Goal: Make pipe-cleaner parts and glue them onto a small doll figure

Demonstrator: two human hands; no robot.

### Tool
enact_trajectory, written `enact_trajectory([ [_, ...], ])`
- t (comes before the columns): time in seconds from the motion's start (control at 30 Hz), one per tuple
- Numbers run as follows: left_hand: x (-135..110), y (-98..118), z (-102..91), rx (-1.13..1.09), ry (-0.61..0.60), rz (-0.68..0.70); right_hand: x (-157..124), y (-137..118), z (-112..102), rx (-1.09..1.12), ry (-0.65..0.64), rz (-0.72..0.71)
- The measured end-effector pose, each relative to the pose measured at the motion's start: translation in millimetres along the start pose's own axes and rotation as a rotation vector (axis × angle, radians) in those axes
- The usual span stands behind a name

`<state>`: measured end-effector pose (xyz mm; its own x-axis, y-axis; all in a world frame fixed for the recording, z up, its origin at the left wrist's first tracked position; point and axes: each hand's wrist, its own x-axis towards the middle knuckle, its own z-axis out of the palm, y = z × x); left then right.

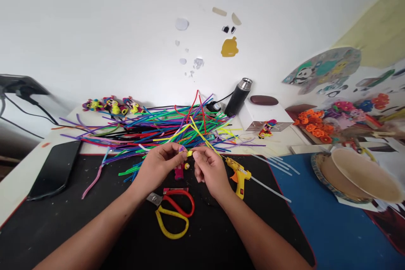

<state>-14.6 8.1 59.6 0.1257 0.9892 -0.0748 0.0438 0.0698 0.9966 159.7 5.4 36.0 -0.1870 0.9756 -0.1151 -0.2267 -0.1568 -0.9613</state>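
My left hand pinches a small piece of purple and yellow pipe cleaner over the black mat. From the other side, my right hand closes thumb and fingers on the yellow end of that piece. Just below the fingers lies a small magenta part, partly hidden by my left hand. Scissors with one red and one yellow handle rest nearer to me, their blades partly behind my left wrist. A yellow glue gun with a clear glue stick lies right of my right hand.
Behind my hands spreads a pile of coloured pipe cleaners. A phone lies at left, below three small figures. A black flask and a white box stand against the wall; another figure is before the box.
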Motion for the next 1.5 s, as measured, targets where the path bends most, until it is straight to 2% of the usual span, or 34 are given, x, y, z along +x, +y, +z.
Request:
enact_trajectory([
  [0.17,6.9,-0.6,-2.7,-0.026,-0.006,0.000,7.4,-6.7,1.6,-0.068,-0.011,-0.041],
  [0.43,12.3,-9.5,-2.4,-0.080,-0.043,-0.028,11.5,3.4,2.5,-0.011,0.021,-0.114],
  [0.67,12.2,-12.9,2.5,-0.114,-0.078,-0.067,8.8,14.1,-9.0,0.093,0.000,-0.048],
  [0.83,12.5,-8.9,-2.8,-0.124,-0.127,-0.082,9.9,17.8,-19.9,0.114,0.022,-0.032],
  [1.0,15.9,-6.3,-8.5,-0.124,-0.163,-0.119,8.8,15.8,-20.0,0.102,0.001,-0.025],
  [1.17,16.2,-9.2,-5.4,-0.123,-0.216,-0.171,6.4,16.2,-17.2,0.093,0.006,-0.036],
  [1.37,13.0,-6.9,-2.6,-0.236,-0.198,-0.194,4.6,17.0,-20.1,0.138,-0.079,-0.022],
  [1.5,9.5,-1.5,-2.1,-0.386,-0.286,-0.280,5.8,15.5,-24.0,0.159,-0.085,-0.027],
])
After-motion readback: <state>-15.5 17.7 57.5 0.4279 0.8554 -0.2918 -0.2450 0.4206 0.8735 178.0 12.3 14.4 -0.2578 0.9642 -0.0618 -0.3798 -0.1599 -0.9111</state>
